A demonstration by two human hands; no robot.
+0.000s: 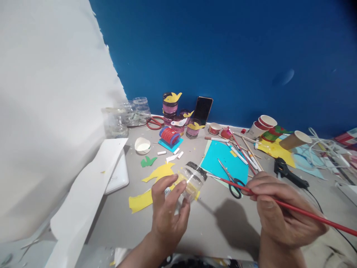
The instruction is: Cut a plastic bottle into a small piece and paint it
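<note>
My left hand (pixel 170 204) grips a clear plastic cup (pixel 192 182), tilted above the table, with a dark painted band round its far end. In my right hand (pixel 284 208) is a long red paintbrush (pixel 267 199), pinched along its handle. Its tip points left and reaches the cup's dark band; whether the bristles touch it I cannot tell. Yellow paper scraps (pixel 141 201) lie beside and partly behind my left hand. Scissors with black handles (pixel 235 188) rest on blue paper (pixel 213 160) just beyond the brush.
Painted cups with paper fish (pixel 170 108) stand by the wall near a phone (pixel 203 108). Clear cups (pixel 141 108) are at the back left, paper cups (pixel 262 126) at the back right. A glue gun (pixel 288 175) with a cord lies right. White paper (pixel 83 197) overhangs the left side.
</note>
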